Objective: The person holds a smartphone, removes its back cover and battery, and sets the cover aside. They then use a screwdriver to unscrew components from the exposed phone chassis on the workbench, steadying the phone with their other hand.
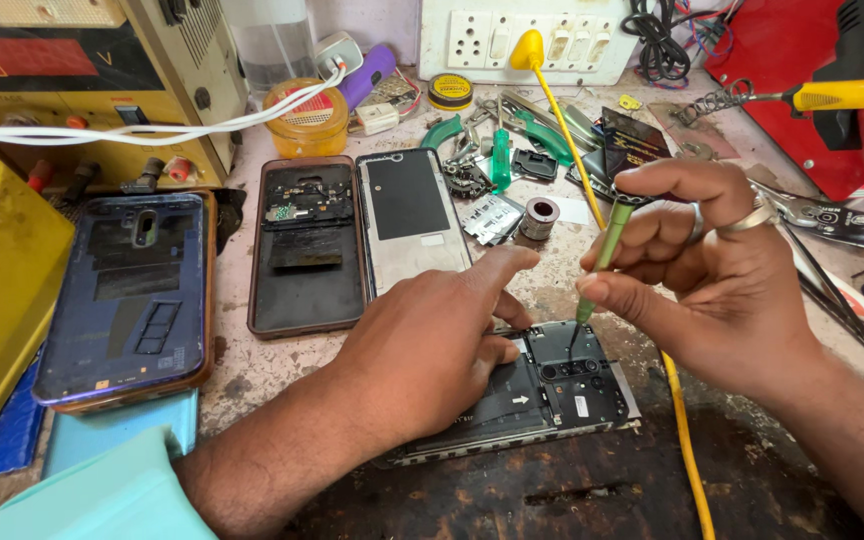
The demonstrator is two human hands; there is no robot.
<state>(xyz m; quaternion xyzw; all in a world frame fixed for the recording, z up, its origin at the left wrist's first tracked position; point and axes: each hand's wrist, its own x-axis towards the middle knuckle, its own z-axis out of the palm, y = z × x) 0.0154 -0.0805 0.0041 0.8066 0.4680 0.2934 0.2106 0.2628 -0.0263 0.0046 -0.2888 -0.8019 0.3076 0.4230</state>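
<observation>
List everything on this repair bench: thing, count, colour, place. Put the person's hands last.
Opened phone: one, black inside, front centre, under both hands.
Screwdriver: one, green shaft, tip down on the opened phone.
Phone shells: two, dark and grey, side by side behind the left hand.
Blue phone back: one, blue with brown rim, left.
Power supply: one, yellowish, back left.
Jar: one, yellow, beside the power supply.
Socket strip: one, white, back centre.
Yellow cable: one, runs from the socket strip to the front edge.
Solder spool: one, grey, mid bench.
Left hand: pressing the opened phone flat.
Right hand: ringed, grip closed on the screwdriver.
</observation>
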